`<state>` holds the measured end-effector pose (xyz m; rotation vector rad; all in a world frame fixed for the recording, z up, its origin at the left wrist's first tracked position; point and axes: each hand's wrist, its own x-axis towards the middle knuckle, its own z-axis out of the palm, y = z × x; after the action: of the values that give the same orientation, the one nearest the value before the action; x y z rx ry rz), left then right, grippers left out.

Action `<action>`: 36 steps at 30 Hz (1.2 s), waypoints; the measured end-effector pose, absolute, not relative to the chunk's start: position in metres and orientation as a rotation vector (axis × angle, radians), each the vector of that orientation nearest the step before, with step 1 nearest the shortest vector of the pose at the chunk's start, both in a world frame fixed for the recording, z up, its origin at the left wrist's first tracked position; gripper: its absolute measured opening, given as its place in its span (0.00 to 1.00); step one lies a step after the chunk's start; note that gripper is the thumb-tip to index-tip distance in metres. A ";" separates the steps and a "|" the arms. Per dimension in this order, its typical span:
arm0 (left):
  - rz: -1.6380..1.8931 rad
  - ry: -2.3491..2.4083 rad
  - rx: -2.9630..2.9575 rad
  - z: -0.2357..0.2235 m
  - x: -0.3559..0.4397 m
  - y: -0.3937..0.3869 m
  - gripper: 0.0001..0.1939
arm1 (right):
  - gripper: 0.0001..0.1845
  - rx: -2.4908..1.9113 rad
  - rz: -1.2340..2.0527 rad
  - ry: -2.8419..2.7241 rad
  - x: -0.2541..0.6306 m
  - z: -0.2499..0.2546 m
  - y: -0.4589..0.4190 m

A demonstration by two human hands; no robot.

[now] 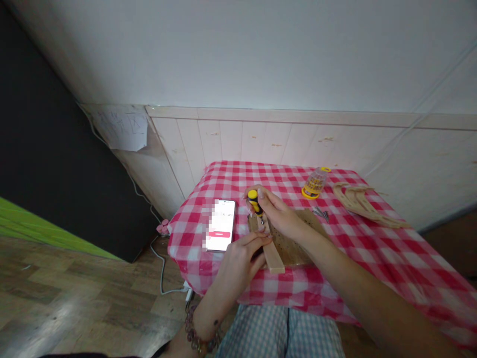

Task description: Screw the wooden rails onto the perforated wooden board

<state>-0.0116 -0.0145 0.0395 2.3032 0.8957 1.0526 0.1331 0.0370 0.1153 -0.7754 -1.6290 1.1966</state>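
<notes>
My right hand (278,211) is closed around a yellow and black screwdriver (254,198), held nearly upright with its shaft pointing down. Below the tip lies a pale wooden strip (274,261) on a brown board dotted with holes (294,246). The fingers of my left hand (244,253) press together on the strip, close to the screwdriver's tip. Whether a screw sits under the tip is too small to tell. A few loose metal pieces, apparently screws or bits (321,214), lie by the board's far right corner.
A lit phone (221,226) lies left of my hands. Farther back right stand a clear container with a yellow base (315,183) and several curved wooden pieces (363,205). A checked cloth (197,219) covers the table, which meets a panelled wall (231,141). A white cable (162,268) runs down at left.
</notes>
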 end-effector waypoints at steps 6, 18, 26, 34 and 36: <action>1.075 0.899 2.271 0.037 -0.012 -0.015 0.19 | 0.19 -0.702 1.173 -1.687 0.136 0.120 0.035; 1.078 0.885 2.286 0.039 -0.012 -0.015 0.19 | 0.27 -0.677 1.164 -1.611 0.134 0.107 0.037; 1.102 0.881 2.276 0.036 -0.011 -0.015 0.20 | 0.22 -0.671 1.192 -1.695 0.137 0.119 0.033; 1.082 0.898 2.293 0.037 -0.011 -0.014 0.21 | 0.21 -0.691 1.167 -1.684 0.132 0.113 0.037; 1.081 0.900 2.293 0.038 -0.011 -0.014 0.21 | 0.22 -0.704 1.154 -1.653 0.130 0.112 0.038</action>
<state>-0.0112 -0.0143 0.0376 2.2925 0.8997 1.0810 0.1296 0.0379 0.1117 -0.7044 -1.6534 1.1542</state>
